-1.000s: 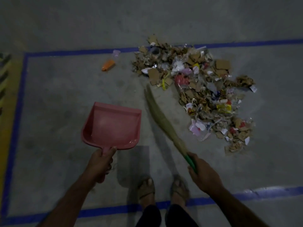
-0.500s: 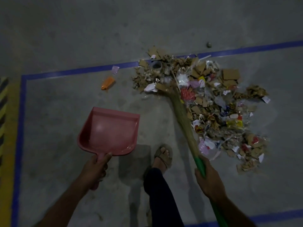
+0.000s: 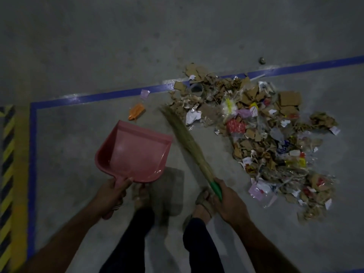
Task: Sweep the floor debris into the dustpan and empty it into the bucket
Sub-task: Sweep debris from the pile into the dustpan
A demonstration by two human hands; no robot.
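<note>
Right hand (image 3: 229, 203) grips broom (image 3: 187, 142), left hand (image 3: 112, 196) holds empty dustpan (image 3: 136, 152). You're pre-sweep: lower pan beside debris pile (image 3: 262, 131), then sweep in.

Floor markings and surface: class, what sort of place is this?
Probably a warehouse or factory floor: bare concrete floor, blue tape lines marking a bay, and yellow-black hazard striping along the edge.

Pink dustpan (image 3: 136, 152), green-handled broom (image 3: 189, 146)
</note>
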